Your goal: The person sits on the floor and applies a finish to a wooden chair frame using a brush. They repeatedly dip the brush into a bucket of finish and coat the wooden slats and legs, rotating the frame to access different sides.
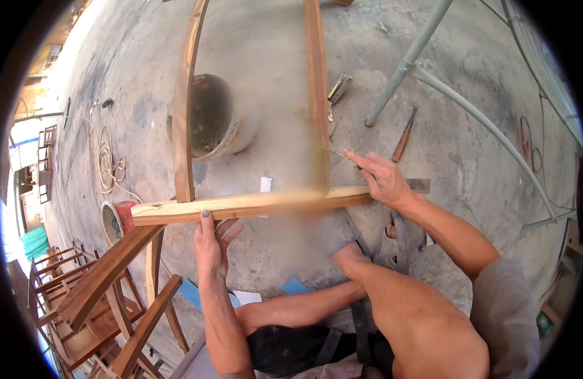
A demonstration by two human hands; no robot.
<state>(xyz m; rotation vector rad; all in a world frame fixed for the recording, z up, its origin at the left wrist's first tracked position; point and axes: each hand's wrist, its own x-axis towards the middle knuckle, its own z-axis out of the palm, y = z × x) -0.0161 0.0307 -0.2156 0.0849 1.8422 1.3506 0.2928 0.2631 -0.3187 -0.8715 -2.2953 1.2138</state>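
You are in a woodworking workshop, apparently one for furniture. A wooden frame (157, 214) of squared rails spans the space before you, above a stained, bare concrete floor (140, 69). To your left, wooden furniture pieces (105, 278) crowd together, legs and rails showing. A wooden-handled hand tool (402, 144) lies on the floor, with a bucket (242, 136), a coiled pale cord (106, 167) and grey metal pipework (422, 38) around you.

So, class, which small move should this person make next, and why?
Probably ease the thin stick down toward where the right upright meets the crossbar: the right hand pinches it, tip at that upright, while the left hand touches the crossbar.
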